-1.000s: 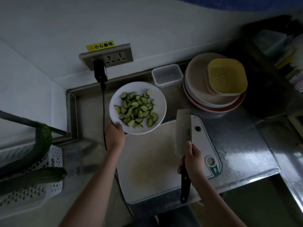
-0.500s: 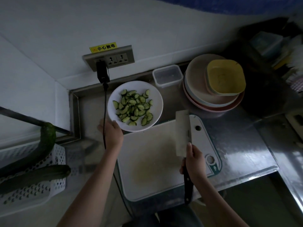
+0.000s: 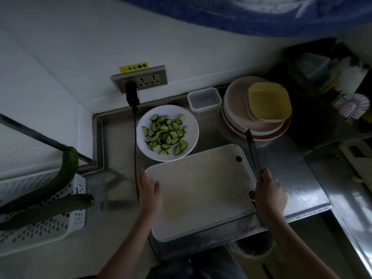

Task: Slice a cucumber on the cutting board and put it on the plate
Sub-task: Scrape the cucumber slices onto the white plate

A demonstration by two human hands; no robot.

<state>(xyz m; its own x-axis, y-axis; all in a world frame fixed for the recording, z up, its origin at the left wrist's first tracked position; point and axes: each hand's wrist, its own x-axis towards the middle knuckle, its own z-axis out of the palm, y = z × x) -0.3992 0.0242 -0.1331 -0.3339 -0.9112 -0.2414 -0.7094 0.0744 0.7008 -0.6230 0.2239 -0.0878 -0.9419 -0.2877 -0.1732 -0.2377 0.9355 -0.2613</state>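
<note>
Slices plated — board bare.
Cucumber slices [image 3: 165, 134] lie on white plate [image 3: 191, 125] behind cutting board [image 3: 201, 190]; left hand [image 3: 150, 190] flat on board's left edge, right hand [image 3: 268, 195] grips knife [image 3: 253, 152] edge-up — blade beside board.

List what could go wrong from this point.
1. The right hand grips the knife with its blade pointing toward the stacked plates; a careless move might knock them.
2. A black cord hangs from the wall socket past the plate of cucumber slices, close to the left hand; snagging it could drag the plate.
3. The cutting board overhangs the counter's front edge and may tip under pressure.
</note>
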